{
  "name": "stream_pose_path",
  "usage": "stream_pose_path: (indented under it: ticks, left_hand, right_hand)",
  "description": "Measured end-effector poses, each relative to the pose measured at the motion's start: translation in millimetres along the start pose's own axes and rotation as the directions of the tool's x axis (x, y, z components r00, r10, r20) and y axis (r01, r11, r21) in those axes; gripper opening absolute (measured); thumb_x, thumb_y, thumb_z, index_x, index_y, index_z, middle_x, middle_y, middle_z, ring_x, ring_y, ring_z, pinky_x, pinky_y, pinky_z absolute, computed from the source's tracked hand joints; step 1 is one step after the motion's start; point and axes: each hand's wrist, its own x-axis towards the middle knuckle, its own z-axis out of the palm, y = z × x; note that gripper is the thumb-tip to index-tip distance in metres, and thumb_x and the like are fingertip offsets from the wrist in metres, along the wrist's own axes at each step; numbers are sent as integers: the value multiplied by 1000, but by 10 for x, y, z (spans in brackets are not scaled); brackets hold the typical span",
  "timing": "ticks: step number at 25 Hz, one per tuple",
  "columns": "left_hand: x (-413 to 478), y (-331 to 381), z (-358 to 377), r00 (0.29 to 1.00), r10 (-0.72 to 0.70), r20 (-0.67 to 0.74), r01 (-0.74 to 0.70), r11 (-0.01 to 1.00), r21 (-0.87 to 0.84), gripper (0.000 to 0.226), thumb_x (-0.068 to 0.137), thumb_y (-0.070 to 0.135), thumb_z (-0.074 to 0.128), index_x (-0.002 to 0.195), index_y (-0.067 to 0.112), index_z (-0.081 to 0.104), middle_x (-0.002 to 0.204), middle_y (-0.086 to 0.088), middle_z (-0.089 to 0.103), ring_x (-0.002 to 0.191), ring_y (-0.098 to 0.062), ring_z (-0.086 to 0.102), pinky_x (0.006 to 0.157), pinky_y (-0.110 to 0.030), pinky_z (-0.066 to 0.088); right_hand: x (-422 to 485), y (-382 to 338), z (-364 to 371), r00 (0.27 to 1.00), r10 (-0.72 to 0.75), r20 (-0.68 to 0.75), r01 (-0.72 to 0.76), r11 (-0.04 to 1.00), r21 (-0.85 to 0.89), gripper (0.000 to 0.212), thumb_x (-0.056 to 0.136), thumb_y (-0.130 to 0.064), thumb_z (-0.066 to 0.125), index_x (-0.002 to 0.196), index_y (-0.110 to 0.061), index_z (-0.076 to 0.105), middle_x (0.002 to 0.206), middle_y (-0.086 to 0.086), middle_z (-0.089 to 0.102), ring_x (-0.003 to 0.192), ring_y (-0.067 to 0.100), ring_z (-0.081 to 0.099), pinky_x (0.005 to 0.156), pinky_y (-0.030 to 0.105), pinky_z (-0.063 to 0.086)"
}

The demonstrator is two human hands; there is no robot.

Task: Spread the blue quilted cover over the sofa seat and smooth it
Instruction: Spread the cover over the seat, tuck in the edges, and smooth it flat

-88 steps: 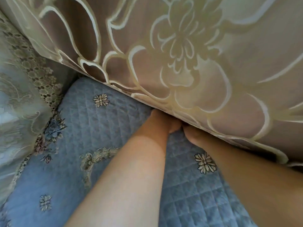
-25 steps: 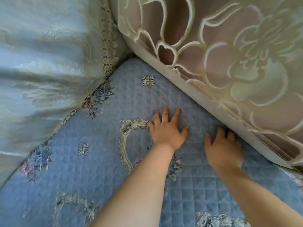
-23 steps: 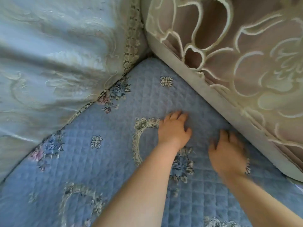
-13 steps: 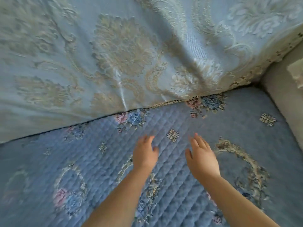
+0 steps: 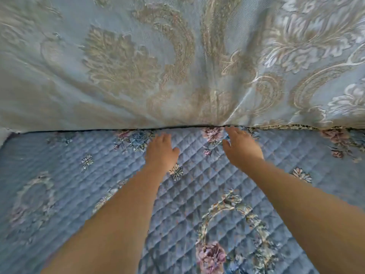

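The blue quilted cover (image 5: 65,194), printed with flowers and oval wreaths, lies flat across the sofa seat and fills the lower half of the view. My left hand (image 5: 161,152) rests palm down on it near the back crease, fingers together. My right hand (image 5: 242,147) lies beside it to the right, fingers spread, with the fingertips at the crease where the seat meets the backrest. Neither hand holds any fabric.
The sofa backrest (image 5: 138,62) rises behind the seat, draped in pale blue cloth with beige damask patterns and a lace hem (image 5: 286,127) at the lower right. A fold in that cloth runs down to the crease above my right hand.
The view has swung left from the brown floral cushion at the corner to the backrest. Both hands have slid forward over the cover, from mid-seat up to the back crease.
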Motion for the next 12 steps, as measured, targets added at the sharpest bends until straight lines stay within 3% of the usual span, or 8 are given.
stream_pose_path:
  ticks: [3,5,7,9,12]
  left_hand:
    - [617,-224,145,986,148,81,-154,985,73,58,95,42,33,145,12,28,150,-16,35,136,-33,34,109,-42,31]
    - [797,-241,157,972,198,125,-207,976,63,56,96,46,25,140,15,35,145,-16,40,131,-35,39,103,-45,37]
    - [839,-298,192,961,268,74,-274,958,87,50,95,47,24,121,14,50,123,-14,55,113,-33,53,84,-40,44]
    - [784,-333,246,949,315,-8,-313,944,107,45,94,48,28,103,15,58,104,-10,60,98,-31,59,68,-34,40]
    - [700,-320,336,934,355,-35,-345,925,156,45,96,42,31,101,11,62,104,-12,60,95,-31,61,63,-32,36]
  right_hand:
    - [507,-332,349,999,-52,14,54,991,-126,51,97,-35,32,145,-17,28,150,8,36,136,29,33,107,44,31]
    - [614,-417,490,998,-47,36,55,953,-297,51,97,-42,27,141,-16,33,145,8,42,135,27,36,110,45,26]
    - [579,-488,605,1000,-26,-3,23,908,-418,48,97,-44,24,126,-14,48,128,9,56,123,27,48,105,43,31]
    - [450,-521,701,998,-35,-43,10,879,-476,48,97,-44,24,117,-13,54,117,8,62,113,27,55,100,39,37]
    - [465,-582,805,998,50,39,-24,869,-495,59,96,-51,20,117,-10,57,113,9,64,109,26,57,93,37,41]
